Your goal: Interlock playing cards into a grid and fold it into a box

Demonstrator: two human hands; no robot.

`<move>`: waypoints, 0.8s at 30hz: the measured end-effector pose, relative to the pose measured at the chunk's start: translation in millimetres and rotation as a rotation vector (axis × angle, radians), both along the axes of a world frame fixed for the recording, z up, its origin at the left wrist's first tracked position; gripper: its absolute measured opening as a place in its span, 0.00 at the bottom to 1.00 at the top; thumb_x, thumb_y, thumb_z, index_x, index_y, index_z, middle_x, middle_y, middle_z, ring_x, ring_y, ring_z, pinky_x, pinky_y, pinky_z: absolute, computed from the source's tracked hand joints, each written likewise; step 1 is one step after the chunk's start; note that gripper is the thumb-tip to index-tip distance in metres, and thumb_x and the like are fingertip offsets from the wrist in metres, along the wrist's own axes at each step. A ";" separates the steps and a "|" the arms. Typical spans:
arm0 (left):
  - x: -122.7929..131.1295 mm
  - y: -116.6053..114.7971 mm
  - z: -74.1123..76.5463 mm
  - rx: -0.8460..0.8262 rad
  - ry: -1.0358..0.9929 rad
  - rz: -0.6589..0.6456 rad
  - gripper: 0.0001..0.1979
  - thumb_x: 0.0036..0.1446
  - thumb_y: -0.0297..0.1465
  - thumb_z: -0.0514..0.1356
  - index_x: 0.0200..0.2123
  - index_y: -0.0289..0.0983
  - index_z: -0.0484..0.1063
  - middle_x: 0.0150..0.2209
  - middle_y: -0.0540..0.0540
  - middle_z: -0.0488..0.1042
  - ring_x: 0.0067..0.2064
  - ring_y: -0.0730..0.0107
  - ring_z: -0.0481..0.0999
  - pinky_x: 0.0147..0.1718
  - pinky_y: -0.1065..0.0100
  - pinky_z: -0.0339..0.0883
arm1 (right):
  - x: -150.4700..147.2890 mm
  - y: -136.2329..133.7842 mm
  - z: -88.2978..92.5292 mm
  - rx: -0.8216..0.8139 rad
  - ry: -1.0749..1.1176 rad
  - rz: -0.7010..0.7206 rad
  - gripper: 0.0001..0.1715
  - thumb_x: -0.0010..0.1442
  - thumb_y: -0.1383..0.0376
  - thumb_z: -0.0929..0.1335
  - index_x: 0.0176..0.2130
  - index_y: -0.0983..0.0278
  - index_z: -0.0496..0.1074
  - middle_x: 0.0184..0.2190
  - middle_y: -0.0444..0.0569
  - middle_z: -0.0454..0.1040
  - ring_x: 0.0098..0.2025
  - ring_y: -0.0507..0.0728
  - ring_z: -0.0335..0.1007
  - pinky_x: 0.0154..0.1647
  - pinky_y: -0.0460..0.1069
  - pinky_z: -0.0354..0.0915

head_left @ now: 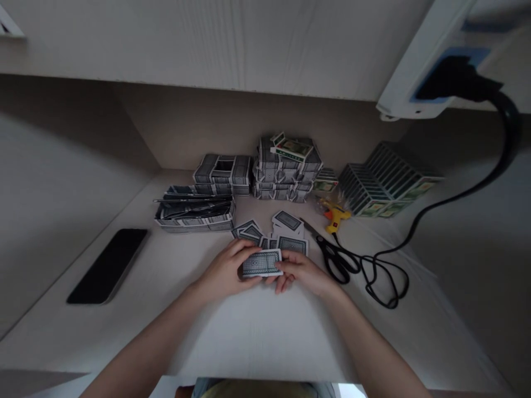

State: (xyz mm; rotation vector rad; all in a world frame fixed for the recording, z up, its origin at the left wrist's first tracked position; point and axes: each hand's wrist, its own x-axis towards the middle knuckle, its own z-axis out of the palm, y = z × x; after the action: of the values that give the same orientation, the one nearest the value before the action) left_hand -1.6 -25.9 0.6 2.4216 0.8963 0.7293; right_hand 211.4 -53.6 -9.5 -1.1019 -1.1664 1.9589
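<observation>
A playing card [262,263] with a patterned grey-green back is held flat between both hands, low over the near part of the desk; whether more cards lie under it I cannot tell. My left hand [227,267] grips its left end, thumb along the near edge and fingers along the far edge. At the right end, my right hand [299,271] pinches it between thumb and fingers. Just beyond the hands lie loose playing cards [250,230], face down and overlapping. Another small pile of cards [289,222] sits right of them.
Behind stand box shapes built of cards [286,171], another card-built block [223,171] and an open card-built box [194,210]. A phone [108,266] lies left. On the right are black scissors [338,258], a yellow glue gun [335,215], its cable [388,260] and stacked card packs [390,177].
</observation>
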 end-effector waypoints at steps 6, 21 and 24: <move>-5.4 2.9 6.8 -0.002 0.014 -0.019 0.23 0.47 0.33 0.61 0.49 0.40 0.65 0.47 0.43 0.67 0.49 0.60 0.66 0.47 0.57 0.64 | -1.6 -0.6 5.0 0.029 -0.029 -0.012 0.22 0.50 0.53 0.68 0.38 0.66 0.66 0.26 0.48 0.77 0.20 0.52 0.72 0.21 0.45 0.64; -9.0 17.1 -19.5 -0.008 0.057 0.250 0.28 0.48 0.24 0.58 0.54 0.38 0.59 0.56 0.41 0.61 0.57 0.58 0.60 0.56 0.56 0.57 | 2.7 3.7 -0.1 0.097 -0.027 -0.259 0.20 0.49 0.51 0.69 0.25 0.65 0.65 0.17 0.41 0.69 0.18 0.47 0.60 0.21 0.44 0.57; -6.0 13.8 -13.5 0.051 -0.013 0.312 0.26 0.46 0.25 0.61 0.51 0.40 0.62 0.52 0.43 0.63 0.54 0.58 0.63 0.53 0.55 0.59 | -0.7 2.7 -1.7 0.055 0.043 -0.303 0.20 0.48 0.51 0.70 0.27 0.65 0.66 0.20 0.42 0.69 0.21 0.48 0.62 0.21 0.44 0.57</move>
State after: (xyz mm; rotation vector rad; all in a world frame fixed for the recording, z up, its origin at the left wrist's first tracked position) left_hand -7.5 -12.1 -12.9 2.3429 1.2816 0.8862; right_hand 210.7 -50.9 -11.2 -1.1291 -0.9617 1.6994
